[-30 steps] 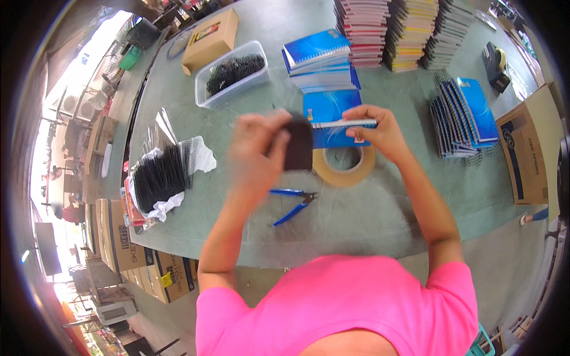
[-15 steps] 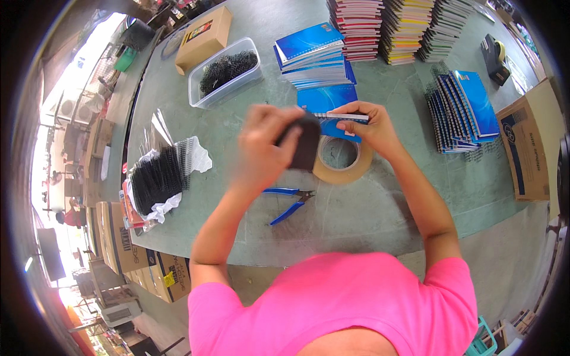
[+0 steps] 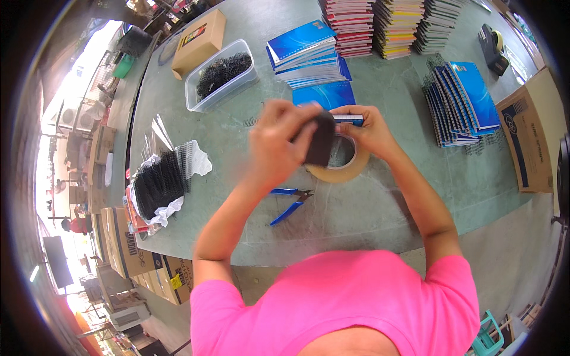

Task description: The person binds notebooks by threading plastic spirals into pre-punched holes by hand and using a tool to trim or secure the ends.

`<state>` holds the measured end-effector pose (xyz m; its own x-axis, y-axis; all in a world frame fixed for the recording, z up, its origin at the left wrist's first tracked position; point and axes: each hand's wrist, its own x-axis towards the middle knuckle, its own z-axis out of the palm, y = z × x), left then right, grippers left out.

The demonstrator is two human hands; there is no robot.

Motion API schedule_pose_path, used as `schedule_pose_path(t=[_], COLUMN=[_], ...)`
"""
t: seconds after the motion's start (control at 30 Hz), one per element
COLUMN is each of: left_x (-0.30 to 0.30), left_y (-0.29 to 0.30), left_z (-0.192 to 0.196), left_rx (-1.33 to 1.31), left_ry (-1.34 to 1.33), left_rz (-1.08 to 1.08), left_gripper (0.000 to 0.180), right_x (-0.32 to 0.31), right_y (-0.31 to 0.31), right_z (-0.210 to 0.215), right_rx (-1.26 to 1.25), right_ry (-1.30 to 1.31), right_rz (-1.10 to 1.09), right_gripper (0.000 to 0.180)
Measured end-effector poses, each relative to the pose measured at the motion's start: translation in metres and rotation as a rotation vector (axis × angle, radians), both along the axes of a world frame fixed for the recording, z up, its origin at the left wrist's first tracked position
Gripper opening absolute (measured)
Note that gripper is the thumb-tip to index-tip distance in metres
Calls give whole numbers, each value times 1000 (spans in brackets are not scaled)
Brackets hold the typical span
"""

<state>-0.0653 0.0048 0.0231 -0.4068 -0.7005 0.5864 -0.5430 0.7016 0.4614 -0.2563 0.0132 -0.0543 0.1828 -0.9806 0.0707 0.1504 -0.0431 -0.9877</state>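
My left hand (image 3: 276, 139), blurred by motion, grips a dark flat pad with a rounded top (image 3: 321, 139); its exact kind is unclear. Pinched in my right hand (image 3: 373, 132) is a blue notebook (image 3: 349, 120), held edge-on, with the pad in front of its left end. Under both hands lies a tan ring like a roll of tape (image 3: 341, 172), partly covered by the pad. Nearer to me rest blue-handled cutting pliers (image 3: 294, 204), their jaws apart. Beyond my hands a blue notebook cover (image 3: 323, 95) lies before a fanned pile of blue notebooks (image 3: 306, 56).
At the left are a clear tub (image 3: 191, 98) of black coils, a cardboard box (image 3: 199, 41) and a bundle of black spirals (image 3: 159, 184). Spiral-bound notebooks (image 3: 469, 98), a carton (image 3: 528, 139) and a tape dispenser (image 3: 493, 50) stand right. Tall notebook stacks (image 3: 398, 26) stand behind.
My left hand and the dark pad have moved right, along the notebook's edge toward my right hand. The pad now covers more of the notebook and the tan ring.
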Motion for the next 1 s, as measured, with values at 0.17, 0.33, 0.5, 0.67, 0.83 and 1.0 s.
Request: schedule_pose_path(t=[0.17,0.33,0.5,0.67,0.83,1.0], left_x=[-3,-8,-11,2,60,72], left_y=[-6,-17,-1,1,-14,-11], left_z=[-3,14,-5,-6,-33,-46], left_rx=[83,-143,89,236,273,-32], left_ry=[-187,91,-65,-117,-72,-242], left_rz=[-118,34,-34,-130,203,270], left_gripper=[27,28,28,28,25,25], right_x=[1,3,4,7,7,9], right_y=[2,0,-5,-9,-9,-5], right_z=[1,-9,-9,-11,-7,3], right_rx=[51,18,-45,-36,-15,-138], right_ry=[83,70,71,-30,25,30], right_rz=[8,21,18,9,-2,-52], right_gripper=[27,29,26,24,25,24])
